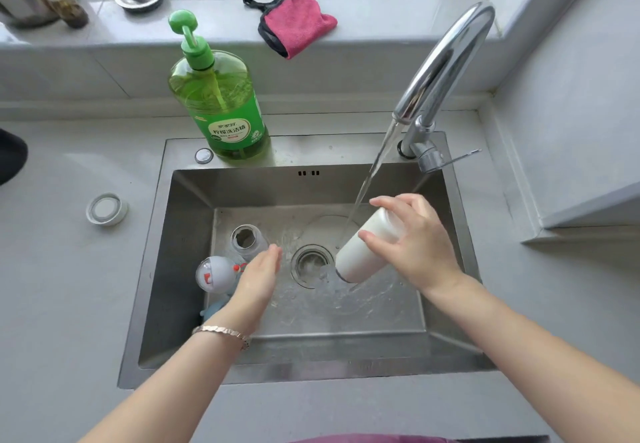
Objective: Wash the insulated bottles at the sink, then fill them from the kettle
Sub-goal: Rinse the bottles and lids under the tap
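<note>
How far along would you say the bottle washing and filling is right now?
Done: a lid lies off on the counter. In hand: the right hand holds the white bottle tilted mouth-down over the drain, faucet running. Left: a second open bottle waits in the sink; no kettle is visible, so filling remains.

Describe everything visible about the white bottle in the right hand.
The white insulated bottle is a smooth, matte cylinder with a dark ring at its mouth. It is tilted, mouth down toward the drain, above the sink floor. The right hand grips its upper end. The tap stream falls beside it; contact unclear.
</note>
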Available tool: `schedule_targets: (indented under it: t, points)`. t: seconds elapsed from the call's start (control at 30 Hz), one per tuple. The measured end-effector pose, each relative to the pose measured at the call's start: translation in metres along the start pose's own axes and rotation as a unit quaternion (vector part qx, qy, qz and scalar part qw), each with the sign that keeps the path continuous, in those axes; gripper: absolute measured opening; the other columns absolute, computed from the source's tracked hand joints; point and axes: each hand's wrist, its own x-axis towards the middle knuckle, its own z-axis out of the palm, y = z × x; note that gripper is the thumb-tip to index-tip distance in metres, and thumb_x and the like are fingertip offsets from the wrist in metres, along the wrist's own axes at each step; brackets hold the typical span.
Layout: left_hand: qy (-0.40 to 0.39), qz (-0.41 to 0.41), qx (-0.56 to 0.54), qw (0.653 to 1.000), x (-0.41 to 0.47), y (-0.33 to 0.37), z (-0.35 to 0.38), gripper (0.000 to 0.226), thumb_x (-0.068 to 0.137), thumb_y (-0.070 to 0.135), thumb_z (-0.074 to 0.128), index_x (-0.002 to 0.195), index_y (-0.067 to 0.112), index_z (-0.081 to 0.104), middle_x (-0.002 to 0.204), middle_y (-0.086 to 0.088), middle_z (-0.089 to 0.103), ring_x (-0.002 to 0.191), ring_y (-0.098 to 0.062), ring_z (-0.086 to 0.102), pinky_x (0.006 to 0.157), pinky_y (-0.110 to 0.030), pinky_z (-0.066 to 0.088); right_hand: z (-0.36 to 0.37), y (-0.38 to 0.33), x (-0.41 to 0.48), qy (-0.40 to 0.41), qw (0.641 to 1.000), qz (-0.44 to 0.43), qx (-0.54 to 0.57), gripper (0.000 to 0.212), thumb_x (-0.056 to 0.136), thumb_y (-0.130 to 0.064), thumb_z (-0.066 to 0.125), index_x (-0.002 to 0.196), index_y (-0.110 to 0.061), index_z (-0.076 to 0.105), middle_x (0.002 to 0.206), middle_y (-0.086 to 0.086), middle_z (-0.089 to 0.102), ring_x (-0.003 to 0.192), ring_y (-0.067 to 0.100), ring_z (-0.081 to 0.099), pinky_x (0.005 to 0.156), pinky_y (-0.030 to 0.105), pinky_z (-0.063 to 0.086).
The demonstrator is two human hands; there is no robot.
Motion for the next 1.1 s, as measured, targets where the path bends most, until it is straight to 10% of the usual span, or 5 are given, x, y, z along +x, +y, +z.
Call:
schedule_targets:
  t: [0.17, 0.33, 0.63, 0.9, 1.1]
  points:
    - [-0.008, -0.034, 0.004, 0.999, -0.002, -0.011, -0.002, 0.015, 0.092, 0.016, 0.047, 0.102, 0.015, 0.058, 0.089, 0.001, 0.061, 0.09, -0.02, 0.057, 0.069, -0.027, 0.041, -0.02, 0.008, 0.001, 0.019, 0.998, -0.055, -0.023, 0.047, 0.067, -0.031, 0.08, 0.111, -0.027, 0.065, 0.105, 0.0, 0.049, 0.098, 0.016, 0.048, 0.08, 0.024, 0.036]
    - [-0.049, -0.009, 0.013, 0.999, -0.007, -0.001, 0.015, 0.029, 0.088, 0.015, 0.061, 0.116, 0.008, 0.057, 0.098, -0.003, 0.064, 0.09, -0.015, 0.062, 0.08, -0.028, 0.048, -0.039, 0.047, -0.006, 0.073, 0.988, 0.112, 0.075, 0.039, 0.074, -0.025, 0.076, 0.11, -0.025, 0.061, 0.105, -0.003, 0.052, 0.097, 0.009, 0.045, 0.082, 0.017, 0.032]
    - [-0.121, 0.061, -0.127, 0.983, -0.018, 0.061, 0.058, 0.048, 0.074, 0.009, 0.075, 0.117, 0.011, 0.054, 0.108, -0.01, 0.061, 0.096, -0.021, 0.063, 0.065, -0.028, 0.058, 0.001, 0.062, -0.021, -0.02, 0.79, 0.374, 0.485, 0.032, 0.091, -0.035, 0.052, 0.113, -0.013, 0.052, 0.103, 0.009, 0.055, 0.091, 0.022, 0.056, 0.072, 0.041, 0.054]
    - [-0.03, 0.299, 0.157, 0.941, -0.015, 0.104, 0.074, 0.048, 0.057, 0.028, 0.086, 0.094, 0.034, 0.055, 0.084, 0.018, 0.065, 0.077, 0.004, 0.062, 0.068, -0.01, 0.046, 0.013, 0.05, 0.004, -0.135, 0.963, 0.09, 0.214, 0.073, 0.064, -0.026, 0.084, 0.12, -0.045, 0.041, 0.115, -0.023, 0.056, 0.111, -0.007, 0.05, 0.087, 0.003, 0.034]
    - [-0.032, 0.331, 0.112, 0.936, -0.012, 0.12, 0.081, 0.052, 0.055, 0.018, 0.086, 0.098, 0.03, 0.059, 0.082, 0.019, 0.066, 0.074, 0.011, 0.059, 0.067, -0.009, 0.047, 0.025, 0.036, 0.034, -0.025, 0.971, 0.075, 0.225, 0.079, 0.058, -0.035, 0.083, 0.125, -0.039, 0.042, 0.123, -0.012, 0.057, 0.116, 0.01, 0.053, 0.096, 0.039, 0.046]
